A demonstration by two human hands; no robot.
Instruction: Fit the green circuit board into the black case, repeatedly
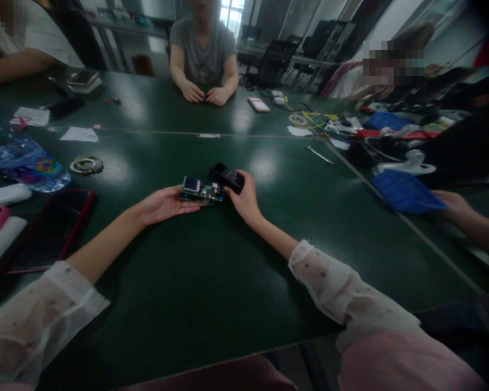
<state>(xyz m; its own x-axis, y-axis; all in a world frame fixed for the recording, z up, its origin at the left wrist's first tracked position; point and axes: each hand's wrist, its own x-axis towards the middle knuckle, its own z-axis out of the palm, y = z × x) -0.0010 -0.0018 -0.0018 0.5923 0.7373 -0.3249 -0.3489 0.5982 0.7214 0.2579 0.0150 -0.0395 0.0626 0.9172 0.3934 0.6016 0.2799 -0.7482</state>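
My left hand (167, 206) holds a green circuit board (206, 193) with a small square screen on its left end, fingers under its lower edge and thumb near its upper left corner. In my right hand (244, 198) is a black plastic case (224, 175), pinched at its right end between thumb and fingers. The case lies just behind the board and overlaps its right part in this view; whether the two touch, I cannot tell. Both are over the dark green table (212, 271).
To the left are a red-edged phone (52, 231), a water bottle (28, 157), a white case (8, 194) and a bracelet (86, 164). A wrench (320, 155) and tangled cables (313, 120) lie right. Another person's hand (458, 209) grips a blue tray (407, 191).
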